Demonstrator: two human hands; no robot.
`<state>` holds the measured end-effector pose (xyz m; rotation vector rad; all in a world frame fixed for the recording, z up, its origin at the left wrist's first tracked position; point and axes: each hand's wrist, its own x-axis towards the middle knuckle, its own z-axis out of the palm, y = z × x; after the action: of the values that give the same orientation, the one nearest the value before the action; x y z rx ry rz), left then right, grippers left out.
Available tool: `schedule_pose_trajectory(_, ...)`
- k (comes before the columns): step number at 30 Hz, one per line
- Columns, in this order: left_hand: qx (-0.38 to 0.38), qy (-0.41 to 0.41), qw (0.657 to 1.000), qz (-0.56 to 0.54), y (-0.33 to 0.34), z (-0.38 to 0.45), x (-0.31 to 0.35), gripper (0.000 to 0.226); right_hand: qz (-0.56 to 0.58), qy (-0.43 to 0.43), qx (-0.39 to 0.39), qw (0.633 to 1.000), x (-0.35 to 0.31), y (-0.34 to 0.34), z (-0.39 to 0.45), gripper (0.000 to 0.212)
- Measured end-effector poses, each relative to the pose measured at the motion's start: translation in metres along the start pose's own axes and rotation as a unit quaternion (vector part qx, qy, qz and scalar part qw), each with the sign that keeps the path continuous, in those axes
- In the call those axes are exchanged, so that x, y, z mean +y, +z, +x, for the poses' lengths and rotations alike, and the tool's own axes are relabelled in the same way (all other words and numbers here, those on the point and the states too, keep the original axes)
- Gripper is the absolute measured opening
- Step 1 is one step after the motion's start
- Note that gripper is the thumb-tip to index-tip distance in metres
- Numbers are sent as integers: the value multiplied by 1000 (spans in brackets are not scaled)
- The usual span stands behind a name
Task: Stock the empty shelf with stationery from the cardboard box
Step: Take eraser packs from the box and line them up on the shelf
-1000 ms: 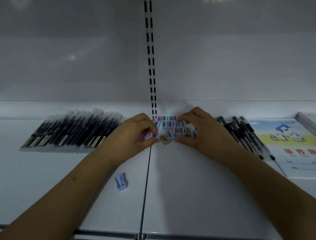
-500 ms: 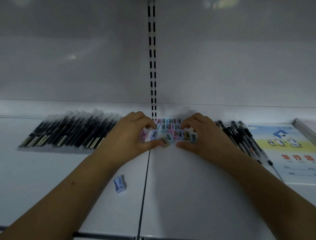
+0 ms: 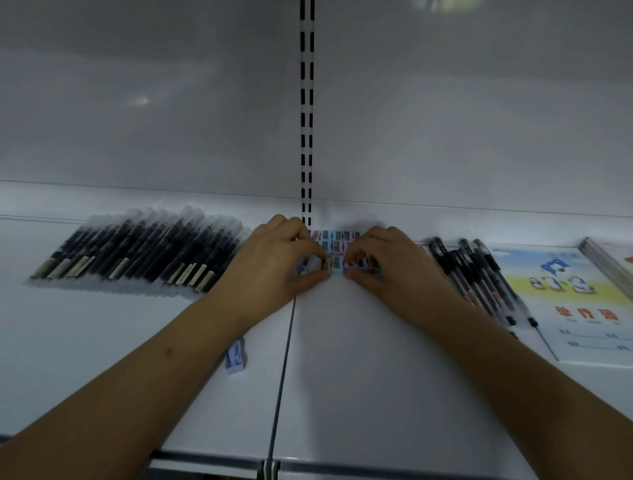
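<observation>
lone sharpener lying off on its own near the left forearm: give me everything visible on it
The stray sharpener is a small pale blue wedge-shaped block, plastic by its look, with a darker blue recess on its upper face. It lies on the white shelf, just left of the seam between panels, apart from the sharpener cluster. The left forearm passes over its upper left edge; contact cannot be told. Neither hand holds it.

The picture is dim and grey-blue, with little contrast. A faint green-white glare spot (image 3: 445, 4) sits at the top edge, well above the fingers (image 3: 308, 246), and a soft reflected patch (image 3: 137, 100) shows on the back panel up and to their left. The shelf (image 3: 359, 359) is brightest just behind the fingers. Wide-angle distortion bends the shelf's back line. The small sharpeners (image 3: 337, 245) between the fingers are soft and slightly blurred.
</observation>
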<state>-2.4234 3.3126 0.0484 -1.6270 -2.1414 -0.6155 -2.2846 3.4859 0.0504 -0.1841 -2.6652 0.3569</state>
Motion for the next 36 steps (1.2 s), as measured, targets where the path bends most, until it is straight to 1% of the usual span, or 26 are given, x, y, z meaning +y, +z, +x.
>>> schedule_pose_trajectory(3, -10, -36, 999, 16, -1, 1, -2, 57, 4, 11, 3, 1000, 0, 1, 2, 17)
schedule_pose_trajectory(5, -28, -57, 998, 27, -4, -2, -5, 73, 9, 19, 3, 1000, 0, 0, 2, 25)
schedule_pose_trajectory(7, -52, -74, 995, 35, -9, -6, -8, 82, 17, 27, 2, 999, 2, -3, 0, 34)
schedule_pose_trajectory(8, -64, -77, 994, 40, -11, -6, -10, 83, 19, 31, -1, 999, 3, -5, -1, 38)
schedule_pose_trajectory(10, -80, -77, 993, 50, -13, -6, -12, 75, 25, 41, -14, 999, 7, -9, -3, 45)
schedule_pose_trajectory(14, -69, -73, 994, 44, -12, -5, -15, 57, 52, 56, -30, 997, 13, -16, -6, 55)
schedule_pose_trajectory(17, -74, -53, 995, 48, -8, -3, -14, 46, 55, 58, -36, 996, 12, -13, -3, 56)
schedule_pose_trajectory(21, -42, -40, 997, 45, -3, 3, -13, 38, 52, 74, -33, 995, 11, -7, 3, 55)
schedule_pose_trajectory(23, -37, -43, 997, 48, -3, 4, -12, 40, 62, 84, -32, 994, 11, -6, 4, 55)
schedule_pose_trajectory(28, -46, -62, 996, 45, -10, 3, -10, 61, 68, 84, -27, 994, 10, -8, 1, 56)
schedule_pose_trajectory(31, -48, -61, 996, 48, -14, 1, -7, 72, 61, 71, -12, 996, 10, -10, -2, 58)
schedule_pose_trajectory(33, -55, -63, 995, 60, -13, 1, -5, 72, 52, 75, -9, 996, 10, -11, -5, 58)
schedule_pose_trajectory(36, -38, -59, 994, 84, -9, 4, -3, 67, 36, 83, 0, 996, 10, -8, -5, 46)
